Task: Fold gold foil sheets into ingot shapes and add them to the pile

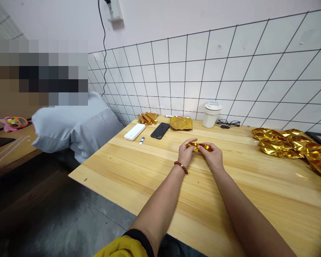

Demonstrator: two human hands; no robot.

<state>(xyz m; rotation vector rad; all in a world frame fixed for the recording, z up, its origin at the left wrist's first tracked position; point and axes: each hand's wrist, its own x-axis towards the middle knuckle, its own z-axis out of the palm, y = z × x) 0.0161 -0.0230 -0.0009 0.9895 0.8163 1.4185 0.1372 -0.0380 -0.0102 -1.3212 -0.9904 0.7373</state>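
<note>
Wooden table (128, 171), phone (159, 131), cup (211, 117), held foil (206, 146)

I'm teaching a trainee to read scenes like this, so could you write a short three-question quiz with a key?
1. True or false: the bracelet is on the right wrist.
2. What white, lidded thing stands beside the glasses?
3. Fill in the colour: the left hand and right hand both hold a piece of ____ foil.

Key: 1. False; 2. Cup; 3. Gold
</note>
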